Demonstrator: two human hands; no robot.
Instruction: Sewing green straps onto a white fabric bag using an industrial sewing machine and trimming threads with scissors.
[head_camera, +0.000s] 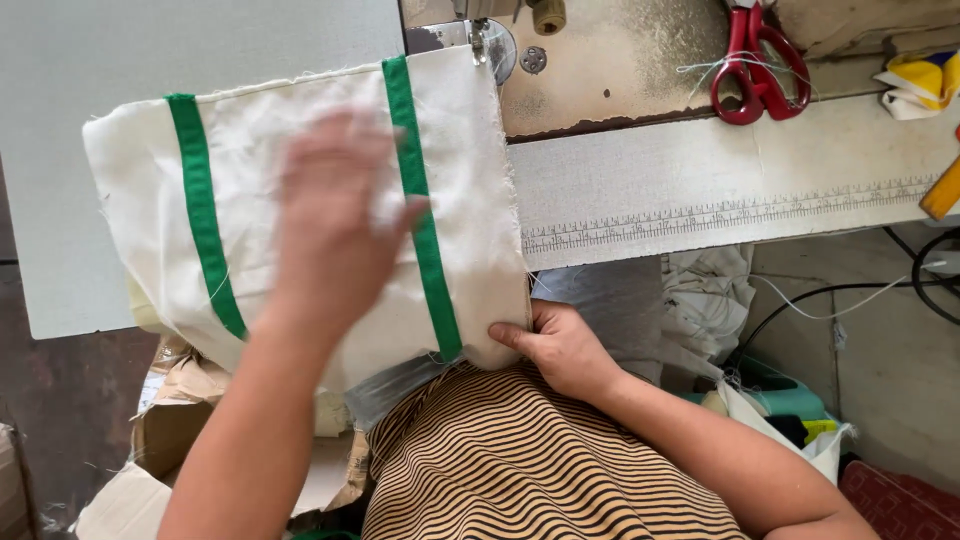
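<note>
The cream cloth piece (300, 200) with two green bands (420, 200) lies flat on the bench (700, 190), its top edge by the sewing machine's presser foot (480, 45); it looks light, soft and limp, best taken at its edges. The left hand (335, 225), blurred, rests spread open on it; the right hand (560, 350) has its grip closed on the lower right corner, fingertips hidden under the fold

Worn, stained tabletop (640, 70) with printed ruler strip (720, 215), red scissors (757, 65) lying above it. Grey panel (200, 45) at left. Crumpled cardboard (170, 430) on dark floor (60, 400) below.
</note>
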